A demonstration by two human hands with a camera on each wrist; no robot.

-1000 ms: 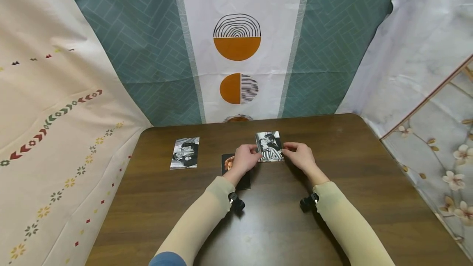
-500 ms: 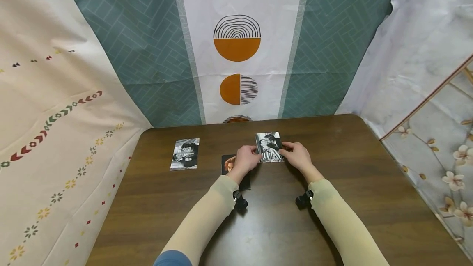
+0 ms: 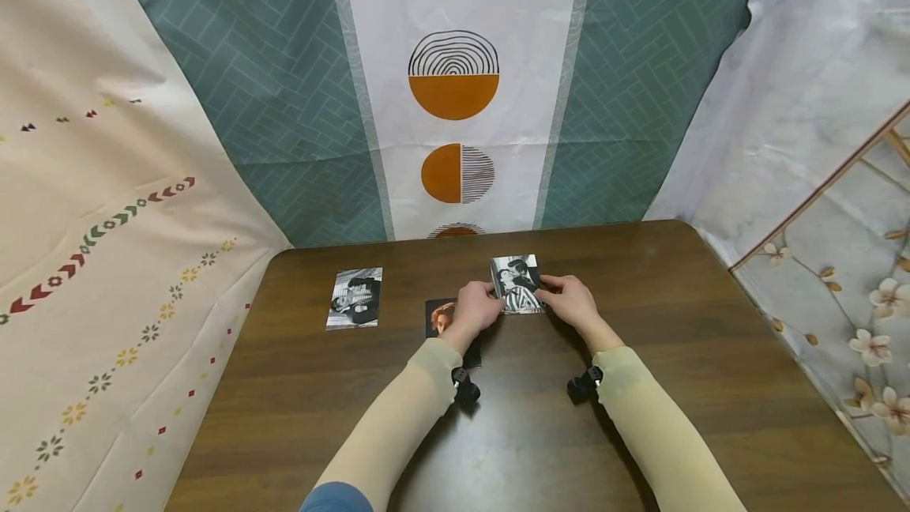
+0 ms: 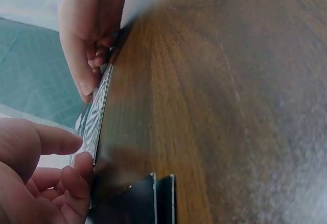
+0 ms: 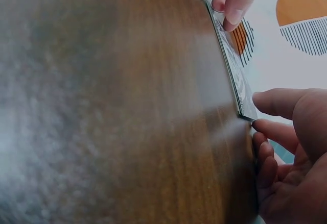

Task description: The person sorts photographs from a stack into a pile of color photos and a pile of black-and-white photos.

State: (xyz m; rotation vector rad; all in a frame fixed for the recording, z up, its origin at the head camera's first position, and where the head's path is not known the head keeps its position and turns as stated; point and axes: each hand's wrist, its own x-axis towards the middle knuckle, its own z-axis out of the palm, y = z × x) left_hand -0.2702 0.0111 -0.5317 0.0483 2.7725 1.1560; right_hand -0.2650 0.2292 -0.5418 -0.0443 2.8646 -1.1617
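Note:
Near the far edge of the table lies a black-and-white photo card (image 3: 518, 284) of two people, one in stripes. In the head view my left hand (image 3: 478, 305) holds its left edge, thumb and forefinger at the near corner. From the other side my right hand (image 3: 571, 303) grips the right edge. The right wrist view shows the card's (image 5: 231, 63) edge low against the wood, with a thumb (image 5: 271, 101) over its corner. Partly hidden under my left wrist is a dark photo card (image 3: 435, 322); the left wrist view shows two offset dark edges there.
Another black-and-white photo card (image 3: 355, 299) lies flat at the far left of the brown wooden table (image 3: 526, 433). Patterned cloths hang behind and on both sides, the teal and white one (image 3: 455, 133) meeting the table's far edge. Small black cameras sit on both wrists.
My right hand has shifted slightly left, its thumb further over the card's edge. Both forearms have drawn a little closer together. The photo cards stay about where they were.

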